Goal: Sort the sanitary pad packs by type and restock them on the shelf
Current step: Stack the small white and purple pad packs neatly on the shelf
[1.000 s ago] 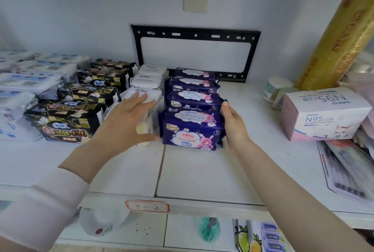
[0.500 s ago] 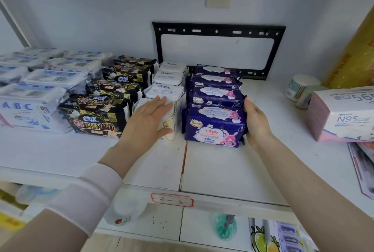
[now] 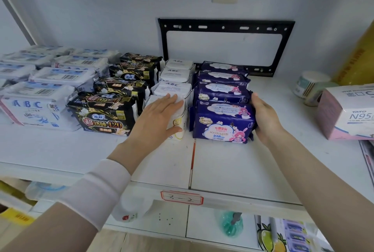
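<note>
On the white shelf the pad packs stand in rows by type: purple packs, small white ABC packs, black packs and large white-blue ABC packs at the left. My left hand lies flat with straight fingers on the front small white pack. My right hand presses against the right side of the front purple packs, fingers against the wrapper.
A pink-and-white N95 mask box sits at the right, with a paper-cup stack and a yellow roll behind it. A black metal bracket hangs on the back wall. Goods fill the lower shelf.
The view has shifted left and closer, showing more of the left rows. Both hands stay on the same packs; the left hand has slid slightly further onto the white pack.
</note>
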Action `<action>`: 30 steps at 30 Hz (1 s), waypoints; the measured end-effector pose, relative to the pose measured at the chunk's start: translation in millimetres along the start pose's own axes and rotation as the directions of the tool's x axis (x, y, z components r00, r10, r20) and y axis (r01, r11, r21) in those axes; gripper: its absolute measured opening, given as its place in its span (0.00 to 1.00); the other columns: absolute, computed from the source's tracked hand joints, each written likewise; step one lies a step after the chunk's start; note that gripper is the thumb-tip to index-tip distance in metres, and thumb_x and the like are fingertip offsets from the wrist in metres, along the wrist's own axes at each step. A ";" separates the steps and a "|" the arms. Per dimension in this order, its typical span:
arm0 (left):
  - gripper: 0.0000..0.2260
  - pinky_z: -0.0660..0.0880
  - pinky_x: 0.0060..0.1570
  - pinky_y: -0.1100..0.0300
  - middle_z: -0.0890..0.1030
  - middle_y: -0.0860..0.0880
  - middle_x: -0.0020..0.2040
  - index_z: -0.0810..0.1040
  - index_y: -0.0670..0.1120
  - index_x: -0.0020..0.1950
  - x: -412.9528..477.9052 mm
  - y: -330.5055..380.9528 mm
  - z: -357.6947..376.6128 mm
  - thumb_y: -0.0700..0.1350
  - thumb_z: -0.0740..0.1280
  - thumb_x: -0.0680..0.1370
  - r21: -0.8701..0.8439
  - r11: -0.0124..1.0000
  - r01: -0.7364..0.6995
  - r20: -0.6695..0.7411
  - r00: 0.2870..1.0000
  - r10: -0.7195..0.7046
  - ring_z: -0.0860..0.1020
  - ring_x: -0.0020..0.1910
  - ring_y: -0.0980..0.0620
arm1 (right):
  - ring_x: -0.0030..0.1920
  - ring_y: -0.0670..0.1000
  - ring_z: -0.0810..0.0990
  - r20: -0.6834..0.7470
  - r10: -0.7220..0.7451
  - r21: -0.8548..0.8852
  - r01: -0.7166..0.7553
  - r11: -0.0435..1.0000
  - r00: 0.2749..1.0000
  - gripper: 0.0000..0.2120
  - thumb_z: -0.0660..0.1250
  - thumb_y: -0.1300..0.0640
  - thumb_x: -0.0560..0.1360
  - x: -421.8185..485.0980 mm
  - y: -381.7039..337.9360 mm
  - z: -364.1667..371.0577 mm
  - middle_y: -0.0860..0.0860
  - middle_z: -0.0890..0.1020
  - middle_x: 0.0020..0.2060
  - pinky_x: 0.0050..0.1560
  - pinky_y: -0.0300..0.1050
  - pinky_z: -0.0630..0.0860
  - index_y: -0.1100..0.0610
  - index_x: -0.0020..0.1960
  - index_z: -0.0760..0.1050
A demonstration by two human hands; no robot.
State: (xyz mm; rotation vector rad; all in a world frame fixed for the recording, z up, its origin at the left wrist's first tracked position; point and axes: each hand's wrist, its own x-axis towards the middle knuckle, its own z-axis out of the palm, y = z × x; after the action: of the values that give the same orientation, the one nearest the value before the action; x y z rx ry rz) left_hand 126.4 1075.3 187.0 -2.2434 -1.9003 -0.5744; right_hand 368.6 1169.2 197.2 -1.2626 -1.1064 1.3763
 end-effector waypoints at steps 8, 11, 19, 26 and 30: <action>0.31 0.47 0.69 0.61 0.61 0.49 0.75 0.61 0.48 0.73 0.5 3.5 -2.6 0.49 0.69 0.74 -0.022 1.000 -0.004 0.002 1.000 0.004 0.56 0.75 0.51 | 0.40 0.51 0.82 -0.020 0.035 0.021 -0.035 0.999 0.999 0.13 0.56 0.43 0.79 0.5 2.9 4.4 0.49 0.82 0.41 0.42 0.46 0.78 0.49 0.46 0.73; 0.31 0.45 0.69 0.63 0.59 0.50 0.75 0.59 0.49 0.74 1.3 4.2 -2.5 0.50 0.68 0.75 -0.024 1.000 -0.005 0.019 1.000 0.006 0.54 0.75 0.52 | 0.41 0.52 0.82 -0.029 0.033 0.028 -0.032 0.999 0.999 0.14 0.56 0.42 0.79 0.3 3.9 7.1 0.50 0.83 0.42 0.44 0.47 0.79 0.50 0.47 0.74; 0.31 0.48 0.71 0.60 0.56 0.51 0.76 0.57 0.49 0.75 2.1 7.4 -0.6 0.50 0.67 0.75 -0.028 0.999 0.016 0.037 0.999 -0.015 0.51 0.76 0.53 | 0.41 0.51 0.83 -0.040 0.037 0.078 -0.034 0.996 0.999 0.14 0.54 0.42 0.79 2.6 7.2 13.5 0.50 0.82 0.43 0.40 0.46 0.78 0.49 0.47 0.73; 0.32 0.46 0.72 0.59 0.59 0.48 0.75 0.59 0.47 0.74 7.0 3.1 -12.1 0.62 0.57 0.75 -0.105 0.994 0.010 -0.008 1.000 -0.011 0.54 0.75 0.52 | 0.33 0.38 0.79 -0.115 0.018 0.100 -0.007 0.995 0.993 0.21 0.54 0.45 0.80 4.3 2.3 2.2 0.43 0.78 0.44 0.32 0.32 0.75 0.54 0.67 0.67; 0.23 0.47 0.73 0.59 0.57 0.49 0.76 0.58 0.49 0.75 34.1 -7.8 -22.3 0.54 0.53 0.80 -0.173 0.977 0.123 0.058 0.992 -0.115 0.51 0.76 0.53 | 0.64 0.46 0.69 -0.127 -0.048 -0.006 0.048 0.999 0.991 0.25 0.56 0.44 0.79 10.4 -5.3 -4.9 0.48 0.68 0.70 0.64 0.41 0.66 0.54 0.72 0.64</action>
State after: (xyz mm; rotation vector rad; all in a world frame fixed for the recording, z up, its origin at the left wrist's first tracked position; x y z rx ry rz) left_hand 118.8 1100.3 219.3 -2.2769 -2.0947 -0.7401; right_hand 373.4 1180.4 200.4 -1.2991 -1.0442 1.2413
